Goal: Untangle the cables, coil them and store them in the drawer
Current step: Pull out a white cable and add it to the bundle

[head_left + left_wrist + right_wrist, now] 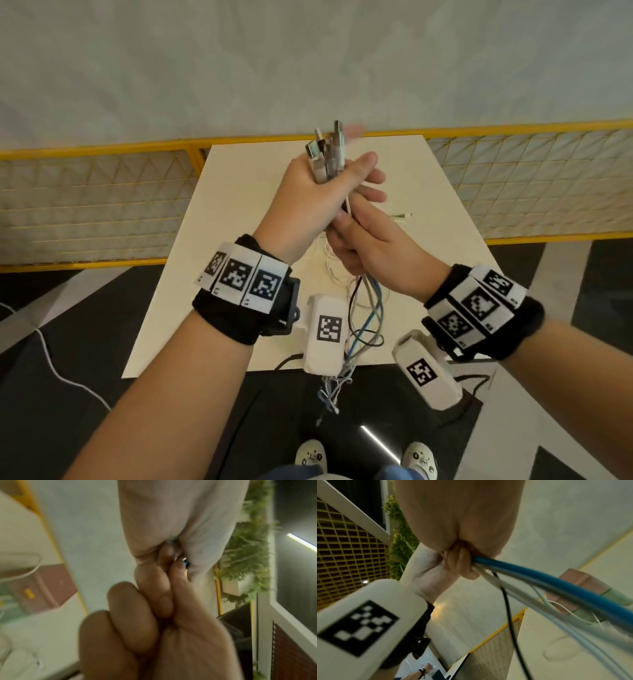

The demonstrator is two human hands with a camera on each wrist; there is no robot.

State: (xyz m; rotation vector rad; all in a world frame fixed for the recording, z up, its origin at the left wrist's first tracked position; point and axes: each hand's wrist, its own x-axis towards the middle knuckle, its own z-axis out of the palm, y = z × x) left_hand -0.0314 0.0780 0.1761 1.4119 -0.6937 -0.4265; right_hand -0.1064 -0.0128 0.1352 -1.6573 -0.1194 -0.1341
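Note:
A bundle of several cables (363, 318), blue, grey, white and black, is held upright above the white table (239, 212). My left hand (318, 186) grips the top of the bundle, and the USB plug ends (327, 145) stick up out of the fist. Just below it my right hand (358, 240) grips the same bundle. The loose ends hang tangled past the table's front edge. In the right wrist view my right hand (458, 563) has its fingers curled round the blue cable (556, 586) and the pale ones. The left wrist view shows my left hand (147, 612) as a fist.
A thin white cable with a green plug (400, 216) lies on the table behind my hands. A pink box (580, 588) with green fronts stands on the table. A yellow mesh fence (102, 205) runs behind the table. A white cord (54, 370) lies on the dark floor at left.

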